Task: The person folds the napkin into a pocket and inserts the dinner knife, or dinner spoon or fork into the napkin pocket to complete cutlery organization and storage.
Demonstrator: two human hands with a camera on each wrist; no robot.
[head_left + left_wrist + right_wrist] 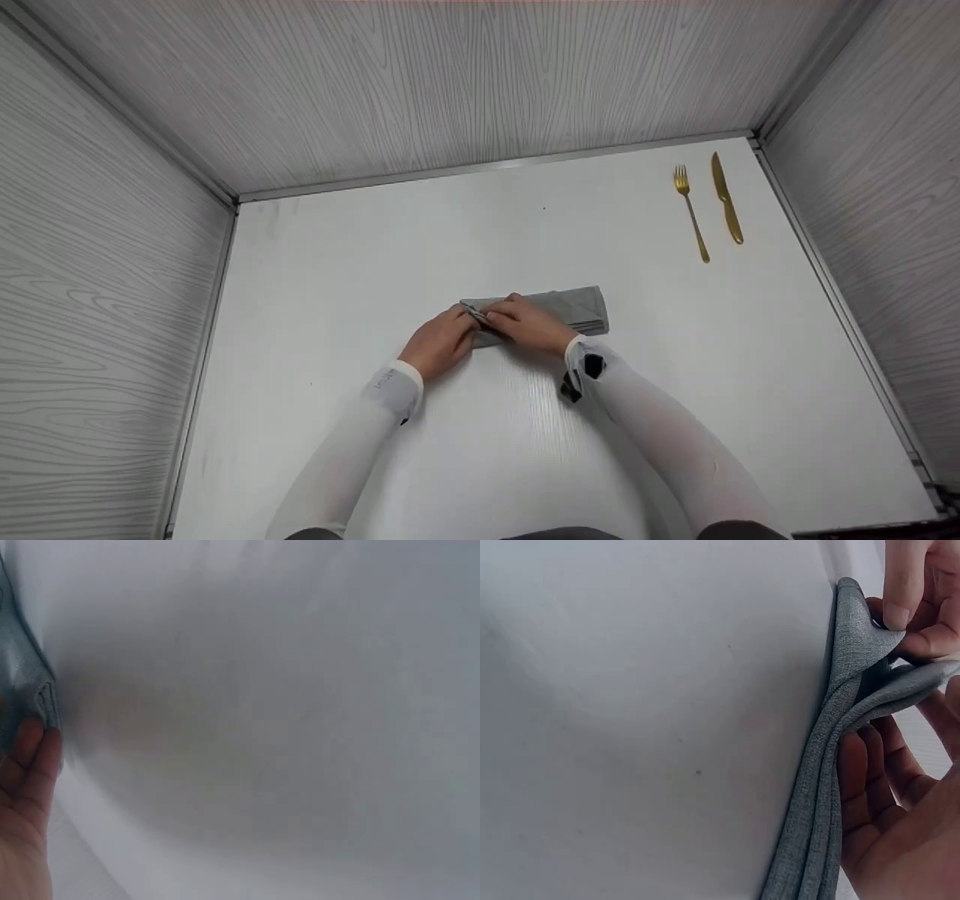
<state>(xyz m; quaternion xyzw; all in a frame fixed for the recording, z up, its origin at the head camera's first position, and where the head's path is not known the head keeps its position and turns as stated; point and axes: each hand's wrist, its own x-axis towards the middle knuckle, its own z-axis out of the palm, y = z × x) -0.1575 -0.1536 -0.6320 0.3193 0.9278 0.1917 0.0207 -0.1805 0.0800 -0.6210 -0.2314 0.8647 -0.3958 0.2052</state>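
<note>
A grey cloth napkin (pixel 581 306), folded into a long layered strip, lies in the middle of the white table. At its left end my left hand (pixel 441 341) pinches a folded corner between thumb and fingers. My right hand (pixel 534 326) grips a raised flap of the napkin just beside it. In the right wrist view the stacked layers of the napkin (pixel 810 780) part near the fingertips, and the left hand (pixel 922 596) shows at the top. Only a folded end of the napkin (pixel 22 671) and part of the left hand (pixel 26 795) appear in the left wrist view.
A gold fork (pixel 691 214) and a gold knife (pixel 726 199) lie side by side at the back right of the table (pixel 360 262). Grey wood-patterned walls (pixel 450 82) enclose the table at the back and both sides.
</note>
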